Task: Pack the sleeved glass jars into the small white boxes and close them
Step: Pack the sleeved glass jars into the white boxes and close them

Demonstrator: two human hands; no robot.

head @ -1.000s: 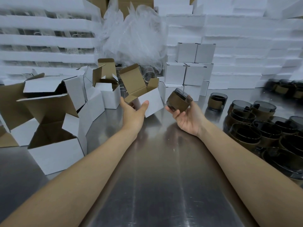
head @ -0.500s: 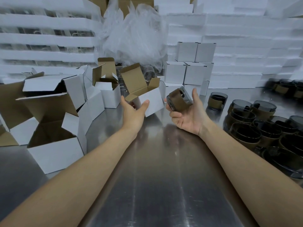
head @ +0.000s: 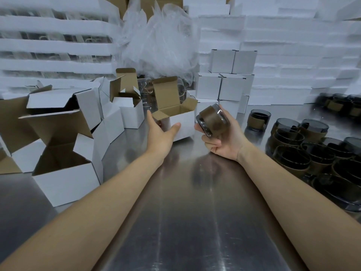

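My left hand [head: 161, 133] grips a small white box [head: 180, 122] from below and the left, thumb against its front wall. Its brown lid and side flaps stand open and the box is tilted toward the right. My right hand [head: 222, 139] holds a dark glass jar with a brown sleeve [head: 213, 121], tipped on its side just right of the box's open top. Jar and box are a little apart, both lifted above the steel table [head: 191, 212].
Several sleeved dark jars [head: 312, 153] crowd the table at the right. Open white boxes [head: 64, 153] pile up at the left. Closed white boxes [head: 226, 83] are stacked behind, with a heap of clear plastic [head: 158, 44] and white foam trays [head: 293, 55] at the back.
My right hand has turned the jar over onto its side and brought it nearer the box. My left hand has tilted the box slightly more upright; its position is almost unchanged.
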